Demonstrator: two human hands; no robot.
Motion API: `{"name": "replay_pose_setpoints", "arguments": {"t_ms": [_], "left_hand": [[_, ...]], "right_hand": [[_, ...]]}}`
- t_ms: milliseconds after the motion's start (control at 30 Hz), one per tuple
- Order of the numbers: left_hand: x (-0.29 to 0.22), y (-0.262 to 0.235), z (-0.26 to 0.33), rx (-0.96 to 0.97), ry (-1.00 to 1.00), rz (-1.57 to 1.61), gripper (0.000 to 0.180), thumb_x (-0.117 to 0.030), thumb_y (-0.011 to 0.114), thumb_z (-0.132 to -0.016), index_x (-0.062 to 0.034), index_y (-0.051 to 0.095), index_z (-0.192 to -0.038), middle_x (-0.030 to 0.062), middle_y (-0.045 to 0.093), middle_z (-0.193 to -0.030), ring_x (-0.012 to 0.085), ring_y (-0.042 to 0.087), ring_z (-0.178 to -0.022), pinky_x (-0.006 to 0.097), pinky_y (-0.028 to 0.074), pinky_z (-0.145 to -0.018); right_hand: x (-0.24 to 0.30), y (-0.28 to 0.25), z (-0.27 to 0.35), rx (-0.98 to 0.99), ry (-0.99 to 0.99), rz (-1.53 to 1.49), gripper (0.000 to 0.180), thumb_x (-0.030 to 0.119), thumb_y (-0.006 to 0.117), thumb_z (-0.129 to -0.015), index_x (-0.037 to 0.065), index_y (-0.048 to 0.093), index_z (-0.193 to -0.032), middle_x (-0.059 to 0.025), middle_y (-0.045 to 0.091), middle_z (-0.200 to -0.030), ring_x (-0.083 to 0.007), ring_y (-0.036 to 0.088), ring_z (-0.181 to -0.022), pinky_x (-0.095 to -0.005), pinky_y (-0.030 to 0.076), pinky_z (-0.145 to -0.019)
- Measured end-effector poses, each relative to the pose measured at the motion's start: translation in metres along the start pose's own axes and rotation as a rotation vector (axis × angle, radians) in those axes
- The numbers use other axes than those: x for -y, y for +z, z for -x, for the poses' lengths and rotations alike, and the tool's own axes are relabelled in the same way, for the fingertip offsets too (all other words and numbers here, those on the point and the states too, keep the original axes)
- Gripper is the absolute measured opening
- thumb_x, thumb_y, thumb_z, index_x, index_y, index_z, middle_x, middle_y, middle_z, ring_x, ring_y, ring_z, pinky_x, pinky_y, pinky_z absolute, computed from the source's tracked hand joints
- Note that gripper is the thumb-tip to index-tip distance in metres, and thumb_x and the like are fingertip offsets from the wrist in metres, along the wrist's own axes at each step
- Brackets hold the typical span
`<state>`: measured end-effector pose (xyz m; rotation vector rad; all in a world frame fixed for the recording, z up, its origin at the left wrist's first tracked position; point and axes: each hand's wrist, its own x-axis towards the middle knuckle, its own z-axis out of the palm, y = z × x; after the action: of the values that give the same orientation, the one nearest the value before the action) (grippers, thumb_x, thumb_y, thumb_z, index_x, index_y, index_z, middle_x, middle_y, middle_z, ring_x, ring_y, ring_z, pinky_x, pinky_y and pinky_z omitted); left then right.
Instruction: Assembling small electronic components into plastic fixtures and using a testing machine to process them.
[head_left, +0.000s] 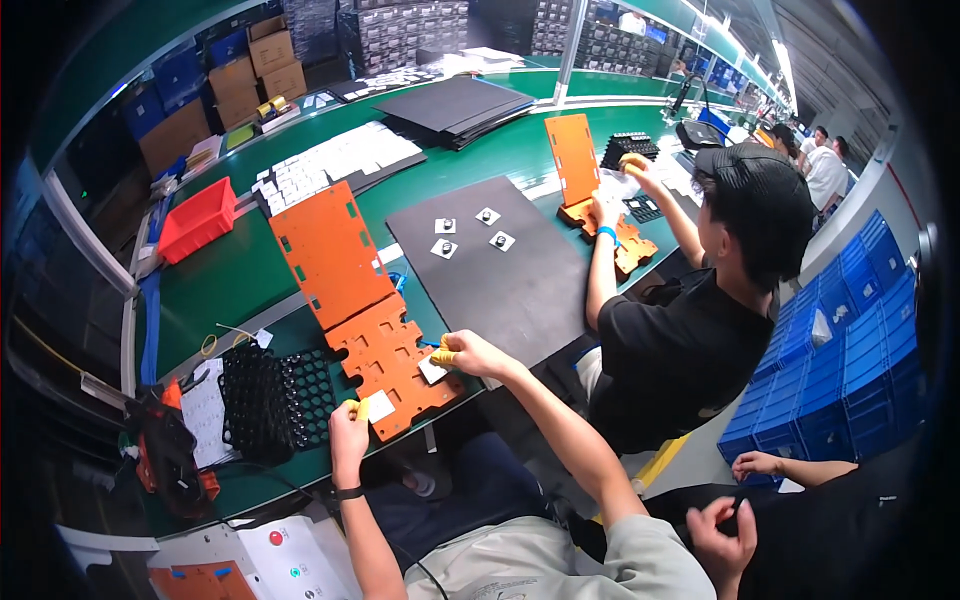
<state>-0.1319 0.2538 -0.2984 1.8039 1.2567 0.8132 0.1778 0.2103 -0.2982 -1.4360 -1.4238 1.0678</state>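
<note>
- The left hand (348,428) pinched a small white square (380,405) at the near edge of the orange jig plate (395,365), yellow-capped fingers closed on it.
- The right hand (470,352) was closed on a second white piece (432,370) at the plate's right edge — both hands touched the plate, with the right one a little farther up it.
- The plate's long axis ran away from the person, up and to the left, toward a second orange panel (330,250).
- Just left of the plate lay a black cell tray (275,400), close beside the left hand.
- Beyond, a black mat (520,280) held four small white squares (470,232), well apart from both hands.
- Farther right, a co-worker's hand (602,212) rested on another orange jig (620,245) — nothing lay between the person's hands and the plate.
</note>
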Motion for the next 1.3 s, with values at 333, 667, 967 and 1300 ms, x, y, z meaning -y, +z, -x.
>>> {"name": "replay_pose_setpoints", "arguments": {"t_ms": [333,667,967,1300], "left_hand": [[-0.099,0.026,-0.015,0.198,0.182,-0.021,0.018,-0.012,0.068,-0.097,0.0014,0.061,-0.088,0.0043,0.061,-0.07,0.0079,0.056,-0.067,0.029,0.044,-0.058],[-0.128,0.206,-0.102,0.068,0.821,-0.701,0.006,-0.005,0.063,-0.088,-0.0034,0.059,-0.093,0.0174,0.064,-0.089,0.0325,0.071,-0.076,0.041,0.06,-0.065],[-0.127,0.251,-0.104,-0.009,1.08,-0.966,0.011,-0.008,0.069,-0.081,-0.0076,0.063,-0.09,0.0074,0.062,-0.087,0.0215,0.07,-0.081,0.031,0.06,-0.061],[-0.104,0.256,-0.102,-0.046,1.069,-1.005,0.013,-0.014,0.066,-0.085,-0.0059,0.07,-0.095,0.0058,0.064,-0.092,0.0189,0.068,-0.086,0.026,0.056,-0.058]], "right_hand": [[-0.004,-0.055,0.057,-0.574,0.115,0.222,0.025,0.022,0.075,-0.089,-0.001,0.066,-0.093,-0.0185,0.069,-0.08,-0.026,0.066,-0.072,-0.0411,0.051,-0.068],[-0.033,-0.118,0.061,-1.064,-0.083,1.083,0.01,0.013,0.064,-0.087,0.006,0.058,-0.084,-0.0144,0.065,-0.077,-0.0343,0.068,-0.068,-0.0454,0.053,-0.06],[-0.066,-0.121,0.041,-0.875,-0.155,1.374,0.01,0.017,0.061,-0.093,0.009,0.066,-0.09,-0.0078,0.061,-0.082,-0.0251,0.065,-0.075,-0.039,0.053,-0.063],[-0.065,-0.11,0.055,-0.887,-0.128,1.153,0.017,0.018,0.069,-0.085,0.005,0.07,-0.095,-0.013,0.059,-0.091,-0.0322,0.059,-0.087,-0.0434,0.048,-0.073]]}}
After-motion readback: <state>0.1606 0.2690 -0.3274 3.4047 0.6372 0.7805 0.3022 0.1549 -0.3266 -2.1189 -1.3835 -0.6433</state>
